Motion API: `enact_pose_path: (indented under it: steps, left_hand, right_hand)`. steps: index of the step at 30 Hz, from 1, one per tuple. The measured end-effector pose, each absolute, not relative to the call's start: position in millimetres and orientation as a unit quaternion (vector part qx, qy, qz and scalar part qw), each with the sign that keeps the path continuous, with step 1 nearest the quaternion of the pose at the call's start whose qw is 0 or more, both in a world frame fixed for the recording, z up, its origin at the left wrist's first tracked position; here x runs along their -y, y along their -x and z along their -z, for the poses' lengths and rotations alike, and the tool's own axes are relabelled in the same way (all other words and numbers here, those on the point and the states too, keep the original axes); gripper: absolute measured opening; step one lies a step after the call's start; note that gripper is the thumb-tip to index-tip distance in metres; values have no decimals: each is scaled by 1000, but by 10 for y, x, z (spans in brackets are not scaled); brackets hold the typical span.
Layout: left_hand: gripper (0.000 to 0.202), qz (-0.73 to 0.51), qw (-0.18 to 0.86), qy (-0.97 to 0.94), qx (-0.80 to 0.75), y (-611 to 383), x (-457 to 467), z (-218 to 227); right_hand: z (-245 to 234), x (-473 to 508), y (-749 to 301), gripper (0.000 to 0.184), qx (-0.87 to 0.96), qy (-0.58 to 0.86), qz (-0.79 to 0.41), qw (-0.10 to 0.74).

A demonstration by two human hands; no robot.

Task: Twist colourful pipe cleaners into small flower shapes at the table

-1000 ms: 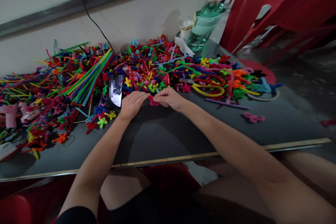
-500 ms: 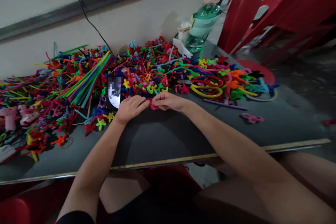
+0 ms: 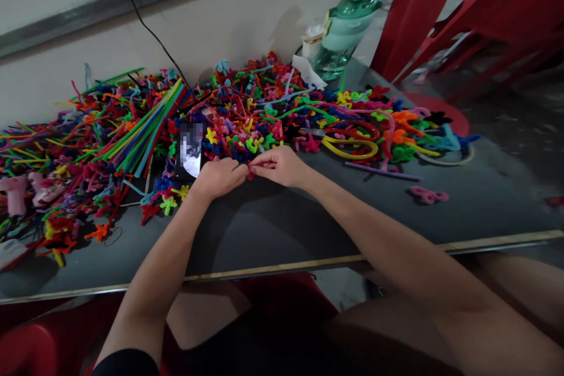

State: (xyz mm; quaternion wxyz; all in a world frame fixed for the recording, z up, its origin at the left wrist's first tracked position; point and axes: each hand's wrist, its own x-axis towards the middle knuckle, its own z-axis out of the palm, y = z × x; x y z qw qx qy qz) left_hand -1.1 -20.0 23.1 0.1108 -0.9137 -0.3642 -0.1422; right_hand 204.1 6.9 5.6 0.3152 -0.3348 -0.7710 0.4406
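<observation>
Between my two hands is a small red-pink pipe cleaner (image 3: 251, 173), mostly covered by fingers. My left hand (image 3: 221, 178) is closed on its left side, with the fingers curled over. My right hand (image 3: 281, 165) pinches it between thumb and forefinger from the right. Both hands are just above the dark table (image 3: 273, 223), close together. Right behind them lies a heap of bent, colourful pipe cleaners (image 3: 247, 129). A phone (image 3: 190, 151) with a lit screen stands against the heap, beyond my left hand. A pink looped pipe cleaner (image 3: 428, 194) lies apart on the right.
Scissors with yellow and red handles (image 3: 352, 153) rest at the heap's right. A bundle of straight pipe cleaners (image 3: 147, 135) leans at the left. A green bottle (image 3: 346, 32) stands by the wall near red chairs (image 3: 418, 12). A black cable (image 3: 145, 26) hangs down.
My right hand has tilted, its fingers now pointing more down and left on the red-pink pipe cleaner. My left hand stays close beside it. The view has shifted slightly.
</observation>
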Motion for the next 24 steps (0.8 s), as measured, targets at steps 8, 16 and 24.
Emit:
enact_pose_path:
  steps: [8,16,24]
  left_hand:
    - [34,397,-488,567,532,-376,221,-108]
    - [21,339,-153,767,522,-200,174,-80]
    - [28,231,136,862,430,-116,162,-54]
  right_hand:
    - [-27,49,-2007,33,859,362,15,362]
    - [93,-129,-2045,26,797,395,-192,415]
    - [72,-154,-2057,28,759,381,-346,398]
